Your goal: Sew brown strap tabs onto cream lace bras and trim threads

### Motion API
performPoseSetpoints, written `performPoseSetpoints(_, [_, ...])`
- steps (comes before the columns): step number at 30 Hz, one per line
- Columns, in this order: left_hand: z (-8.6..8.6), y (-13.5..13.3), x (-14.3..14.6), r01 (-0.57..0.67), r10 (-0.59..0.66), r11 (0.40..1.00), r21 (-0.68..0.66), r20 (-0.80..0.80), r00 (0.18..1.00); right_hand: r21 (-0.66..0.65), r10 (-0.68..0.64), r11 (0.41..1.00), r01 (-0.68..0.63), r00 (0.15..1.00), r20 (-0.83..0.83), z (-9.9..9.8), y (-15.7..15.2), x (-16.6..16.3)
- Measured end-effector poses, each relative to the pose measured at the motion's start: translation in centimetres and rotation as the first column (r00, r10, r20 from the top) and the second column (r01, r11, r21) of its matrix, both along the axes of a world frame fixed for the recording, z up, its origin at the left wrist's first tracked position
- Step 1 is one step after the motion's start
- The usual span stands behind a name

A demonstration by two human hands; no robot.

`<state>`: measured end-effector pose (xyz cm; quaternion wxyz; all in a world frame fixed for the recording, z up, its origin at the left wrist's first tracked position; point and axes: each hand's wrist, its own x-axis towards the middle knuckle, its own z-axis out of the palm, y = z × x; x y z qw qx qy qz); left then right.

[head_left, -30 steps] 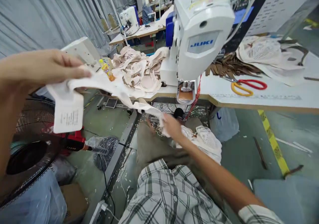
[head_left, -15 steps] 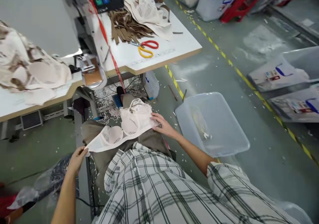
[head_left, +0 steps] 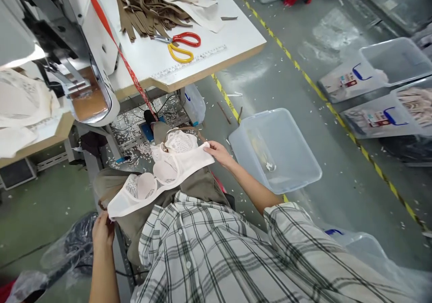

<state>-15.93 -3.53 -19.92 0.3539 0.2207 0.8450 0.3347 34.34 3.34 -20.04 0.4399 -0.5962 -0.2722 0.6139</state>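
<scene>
pale cream fabric and lace formed the bra (head_left: 167,172), which lay spread over the person's lap, upon the olive trousers (head_left: 206,186). the left hand (head_left: 103,230) was at one end of its band, and the fingers were pinching this end. the right hand (head_left: 220,153) was at the opposite end; its fingers also grasped the fabric, with the thumb on top, so the bra was extended between both hands. in front of the lap stood the desk (head_left: 243,44), which carried the sewing machine (head_left: 110,107), and a red ribbon (head_left: 131,74) hung beside it. to the right of the machine lay scissors (head_left: 175,37) with one red and one yellow handle, and behind them was a heap of brown strips (head_left: 145,15). other pale garments (head_left: 20,96) were on the left part of the desk, cut by the edge of the view. on the floor (head_left: 286,80), at the person's right side, there was a translucent bin (head_left: 297,159). farther away, beyond a yellow and black tape line (head_left: 307,76), two more bins (head_left: 337,85) with blue handles stood side by side.
</scene>
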Motion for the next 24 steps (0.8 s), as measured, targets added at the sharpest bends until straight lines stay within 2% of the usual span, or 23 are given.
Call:
performPoseSetpoints(3, [1.5,0.7,0.3,-0.064,0.073,0.996,0.067,-0.144,0.987,0.009,-0.037,0.999,0.038,0.998,-0.047,2.9,-0.6,-0.1])
performPoseSetpoints(6, [3.9,1.6,2.1,-0.022,0.068,0.983,0.185,-0.247,0.967,0.02,-0.026,0.999,0.028,0.995,-0.096,6.1,-0.9,-1.1])
performPoseSetpoints(8, [6.1,2.4,4.6,0.093,-0.032,0.966,0.241,-0.243,0.969,0.034,0.019,0.999,-0.015,0.991,-0.133,8.1,-1.1,-2.1])
performPoseSetpoints(10, [8.7,3.1,7.9,0.28,-0.217,0.913,0.298,-0.227,0.949,0.057,0.103,0.994,-0.094,0.98,-0.17,9.8,-1.2,-3.2])
performPoseSetpoints(12, [11.5,3.9,11.6,0.465,-0.409,0.807,0.363,-0.225,0.884,0.092,0.215,0.975,-0.201,0.959,-0.184,11.2,-1.3,-4.4])
performPoseSetpoints(13, [12.8,4.4,13.3,0.568,-0.511,0.727,0.385,-0.248,0.823,0.115,0.278,0.959,-0.26,0.945,-0.175,11.7,-1.2,-5.0])
performPoseSetpoints(15, [15.0,5.5,16.5,0.743,-0.686,0.499,0.446,-0.321,0.653,0.168,0.406,0.908,-0.383,0.904,-0.134,12.7,-1.0,-6.0])
performPoseSetpoints(17, [16.6,6.6,18.7,0.855,-0.815,0.252,0.453,-0.377,0.44,0.215,0.517,0.844,-0.492,0.852,-0.083,13.5,-0.5,-6.9])
performPoseSetpoints(19, [17.5,7.7,19.9,0.907,-0.893,0.087,0.412,-0.372,0.255,0.249,0.61,0.77,-0.587,0.793,-0.016,14.1,0.1,-7.5])
performPoseSetpoints(21, [17.9,8.5,20.2,0.935,-0.933,0.016,0.355,-0.332,0.142,0.26,0.687,0.684,-0.681,0.722,0.085,14.7,0.8,-7.8])
performPoseSetpoints(22, [18.0,8.6,20.1,0.946,-0.944,0.015,0.323,-0.307,0.12,0.256,0.716,0.64,-0.725,0.683,0.144,14.9,1.1,-7.8])
performPoseSetpoints(24, [17.8,8.7,19.8,0.961,-0.968,0.074,0.268,-0.214,0.134,0.23,0.74,0.58,-0.781,0.624,0.252,15.2,1.6,-7.8])
